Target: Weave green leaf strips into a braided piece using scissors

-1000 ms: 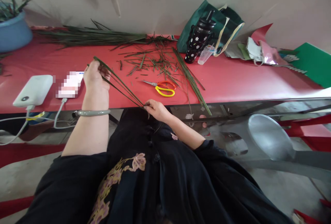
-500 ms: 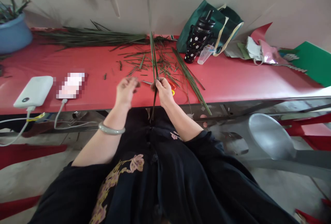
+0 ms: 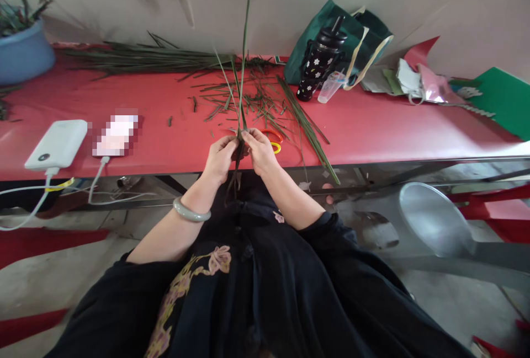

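Note:
Several long green leaf strips stand up between my hands, their upper ends fanning apart toward the wall and their lower ends hanging over my lap. My left hand pinches them from the left side, fingers closed. Right beside it, my right hand grips the same strips between thumb and fingers. Where the strips cross is partly covered by my fingertips. Just behind my right hand lie scissors with red and yellow handles, partly hidden by it.
Leaf scraps litter the red table. A leaf bundle lies along the wall, more strips at right. A power bank and phone are at left; a black tumbler, plastic cup and green bag at back right.
My left hand, apart from the strips before, has moved right and taken hold of them beside my right hand. The strips' upper ends have spread apart.

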A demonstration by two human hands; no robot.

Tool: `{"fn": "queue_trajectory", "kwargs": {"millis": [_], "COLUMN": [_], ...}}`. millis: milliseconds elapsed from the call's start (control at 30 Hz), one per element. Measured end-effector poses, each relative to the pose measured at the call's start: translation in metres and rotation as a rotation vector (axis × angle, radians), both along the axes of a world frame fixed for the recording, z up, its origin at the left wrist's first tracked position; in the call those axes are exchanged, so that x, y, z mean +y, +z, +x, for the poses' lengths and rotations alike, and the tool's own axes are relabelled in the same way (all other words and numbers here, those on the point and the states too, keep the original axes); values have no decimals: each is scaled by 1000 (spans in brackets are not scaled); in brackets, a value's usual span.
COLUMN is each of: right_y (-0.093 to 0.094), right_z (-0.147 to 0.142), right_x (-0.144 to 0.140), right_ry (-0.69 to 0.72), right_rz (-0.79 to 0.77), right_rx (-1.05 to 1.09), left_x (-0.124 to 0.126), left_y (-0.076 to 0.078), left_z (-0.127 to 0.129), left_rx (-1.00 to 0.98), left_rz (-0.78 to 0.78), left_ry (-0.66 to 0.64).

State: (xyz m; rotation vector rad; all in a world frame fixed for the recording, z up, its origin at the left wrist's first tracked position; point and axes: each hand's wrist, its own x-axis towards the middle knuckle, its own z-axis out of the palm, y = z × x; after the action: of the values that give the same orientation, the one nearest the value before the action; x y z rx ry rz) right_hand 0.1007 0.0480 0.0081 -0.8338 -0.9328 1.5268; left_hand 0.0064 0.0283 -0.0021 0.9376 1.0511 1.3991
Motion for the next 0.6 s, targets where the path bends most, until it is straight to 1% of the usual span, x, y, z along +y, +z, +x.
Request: {"fn": "queue_trajectory", "kwargs": {"millis": [200, 333, 600], "right_y": [-8, -11, -7], "right_z": [-2, -2, 1], "right_x": [2, 5, 2], "right_ry": [13, 9, -16], "right_rz": [22, 6, -51], "right_rx": [57, 66, 17], "left_x": [-1, -2, -4], "left_y": [-4, -6, 0], "left_z": [8, 8, 8], "left_rx": [-76, -57, -39], "left_rz": [76, 92, 74], "left_ry": [88, 126, 60]}}
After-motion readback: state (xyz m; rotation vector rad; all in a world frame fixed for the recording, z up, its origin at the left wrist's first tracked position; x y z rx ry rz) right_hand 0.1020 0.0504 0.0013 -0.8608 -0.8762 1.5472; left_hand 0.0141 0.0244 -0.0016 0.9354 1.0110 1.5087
